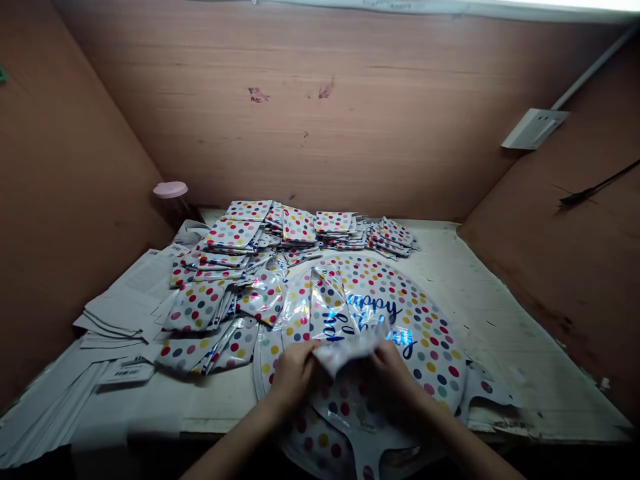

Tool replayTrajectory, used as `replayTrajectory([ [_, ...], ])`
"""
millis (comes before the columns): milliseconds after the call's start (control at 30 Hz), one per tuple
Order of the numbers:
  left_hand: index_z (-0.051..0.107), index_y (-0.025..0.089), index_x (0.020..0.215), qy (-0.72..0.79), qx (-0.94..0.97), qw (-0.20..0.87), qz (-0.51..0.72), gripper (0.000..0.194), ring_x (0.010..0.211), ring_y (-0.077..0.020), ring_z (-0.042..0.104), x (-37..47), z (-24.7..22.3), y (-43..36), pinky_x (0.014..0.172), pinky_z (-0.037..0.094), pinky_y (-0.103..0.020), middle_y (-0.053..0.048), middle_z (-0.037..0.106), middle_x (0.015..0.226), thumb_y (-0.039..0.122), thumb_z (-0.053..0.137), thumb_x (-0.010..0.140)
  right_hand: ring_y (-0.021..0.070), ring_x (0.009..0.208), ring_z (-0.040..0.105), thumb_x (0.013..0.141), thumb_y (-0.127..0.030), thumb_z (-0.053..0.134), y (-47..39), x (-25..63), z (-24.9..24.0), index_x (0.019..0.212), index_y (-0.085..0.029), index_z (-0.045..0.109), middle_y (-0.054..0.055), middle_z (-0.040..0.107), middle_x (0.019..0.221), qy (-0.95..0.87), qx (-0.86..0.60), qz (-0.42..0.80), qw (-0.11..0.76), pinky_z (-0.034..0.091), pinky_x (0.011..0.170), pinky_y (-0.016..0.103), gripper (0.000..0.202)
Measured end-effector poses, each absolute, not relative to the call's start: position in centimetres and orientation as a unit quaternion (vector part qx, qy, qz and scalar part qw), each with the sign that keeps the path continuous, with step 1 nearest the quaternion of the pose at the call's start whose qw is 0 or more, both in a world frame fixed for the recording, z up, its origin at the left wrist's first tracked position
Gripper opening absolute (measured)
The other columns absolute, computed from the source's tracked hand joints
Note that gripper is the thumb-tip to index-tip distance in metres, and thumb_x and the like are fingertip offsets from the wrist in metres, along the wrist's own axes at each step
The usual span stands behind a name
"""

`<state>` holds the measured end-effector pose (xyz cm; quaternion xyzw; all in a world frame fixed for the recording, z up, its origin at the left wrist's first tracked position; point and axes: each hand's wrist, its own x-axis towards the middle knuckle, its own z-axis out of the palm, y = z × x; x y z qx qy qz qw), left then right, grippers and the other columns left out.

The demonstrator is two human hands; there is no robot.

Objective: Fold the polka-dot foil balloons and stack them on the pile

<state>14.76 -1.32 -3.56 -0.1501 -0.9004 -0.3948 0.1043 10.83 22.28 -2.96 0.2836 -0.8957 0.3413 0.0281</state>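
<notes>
Pinching the left end of a raised dotted flap, the left hand faces the right hand, whose fingers close on the other end, though blur hides exactly how the tips meet it. The flap is slung between them, its long axis running crosswise from hand to hand and rising a little towards the right, so neither hand is clearly nearer. Just beyond it, a narrow folded strip with blue lettering points away from the person, its length set roughly square to the flap; its far tip lies ahead of the gap between the hands, slightly nearer the left. Both lie over round dotted foil sheets, spread flat beneath the wrists, with one pale tail reaching towards the person at the near edge and another foil tail sticking out to the right. Further off, beyond the left hand, folded dotted packets stand in stacks that continue along the back of the table. Left of those lie loose white cards, and behind them a pink-lidded jar stands by the side wall.
</notes>
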Motion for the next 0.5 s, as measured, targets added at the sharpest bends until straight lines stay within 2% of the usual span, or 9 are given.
replayTrajectory([
  [100, 0.055, 0.02, 0.11, -0.893, 0.028, 0.075, -0.442, 0.024, 0.072, -0.0205, 0.067, 13.8, -2.5, 0.3, 0.063, 0.051, -0.029, -0.004, 0.071, 0.079, 0.027, 0.039, 0.094, 0.0181, 0.065, 0.063, 0.099, -0.037, 0.026, 20.8, 8.7, -2.4, 0.075, -0.02, 0.059, 0.005, 0.068, 0.071, -0.938, 0.149, 0.311, 0.025, 0.049, 0.056, 0.026, 0.044],
  [167, 0.049, 0.017, 0.117, -0.901, 0.091, 0.069, -0.418, 0.027, 0.069, -0.0222, 0.067, 13.1, -1.9, 1.2, 0.06, 0.047, -0.029, -0.005, 0.07, 0.077, 0.027, 0.04, 0.094, 0.0193, 0.061, 0.061, 0.096, -0.038, 0.033, 20.0, 8.0, -1.9, 0.071, -0.021, 0.058, 0.005, 0.065, 0.065, -0.953, 0.101, 0.285, 0.021, 0.047, 0.056, 0.028, 0.04],
  [200, 0.047, 0.015, 0.12, -0.909, 0.109, 0.064, -0.397, 0.029, 0.069, -0.0232, 0.066, 12.8, -1.7, 1.5, 0.059, 0.046, -0.03, -0.006, 0.07, 0.078, 0.026, 0.04, 0.094, 0.0205, 0.063, 0.062, 0.096, -0.038, 0.036, 19.6, 7.8, -1.6, 0.074, -0.021, 0.06, 0.006, 0.066, 0.068, -0.958, 0.088, 0.273, 0.022, 0.048, 0.058, 0.029, 0.036],
  [267, 0.045, 0.013, 0.122, -0.922, 0.12, 0.05, -0.365, 0.031, 0.069, -0.0241, 0.067, 12.6, -1.5, 1.9, 0.057, 0.044, -0.029, -0.009, 0.07, 0.08, 0.025, 0.04, 0.094, 0.0253, 0.078, 0.064, 0.095, -0.034, 0.037, 18.6, 7.8, -1.1, 0.095, -0.02, 0.063, 0.011, 0.069, 0.088, -0.965, 0.067, 0.249, 0.042, 0.05, 0.07, 0.036, 0.03],
  [333, 0.042, 0.012, 0.126, -0.928, 0.115, 0.043, -0.353, 0.035, 0.069, -0.0243, 0.067, 12.6, -1.5, 2.0, 0.056, 0.043, -0.029, -0.009, 0.07, 0.079, 0.024, 0.04, 0.094, 0.0314, 0.107, 0.058, 0.096, -0.029, 0.034, 17.2, 7.4, -0.6, 0.12, -0.02, 0.057, 0.016, 0.061, 0.119, -0.968, 0.11, 0.212, 0.076, 0.046, 0.09, 0.046, 0.035],
  [400, 0.038, 0.011, 0.131, -0.93, 0.107, 0.045, -0.348, 0.039, 0.071, -0.0246, 0.067, 12.8, -1.7, 1.9, 0.058, 0.043, -0.028, -0.009, 0.07, 0.079, 0.024, 0.04, 0.094, 0.0326, 0.131, 0.039, 0.097, -0.03, 0.031, 15.5, 6.2, -0.2, 0.135, -0.021, 0.047, 0.013, 0.044, 0.143, -0.961, 0.214, 0.159, 0.071, 0.032, 0.106, 0.052, 0.042],
  [500, 0.034, 0.011, 0.136, -0.934, 0.079, 0.044, -0.347, 0.045, 0.072, -0.0234, 0.067, 13.2, -1.9, 1.6, 0.059, 0.044, -0.028, -0.008, 0.07, 0.079, 0.023, 0.04, 0.093, 0.0309, 0.144, 0.014, 0.098, -0.044, 0.031, 13.1, 2.8, -0.1, 0.146, -0.025, 0.034, 0.004, 0.022, 0.156, -0.945, 0.309, 0.106, 0.006, 0.017, 0.115, 0.053, 0.052],
])
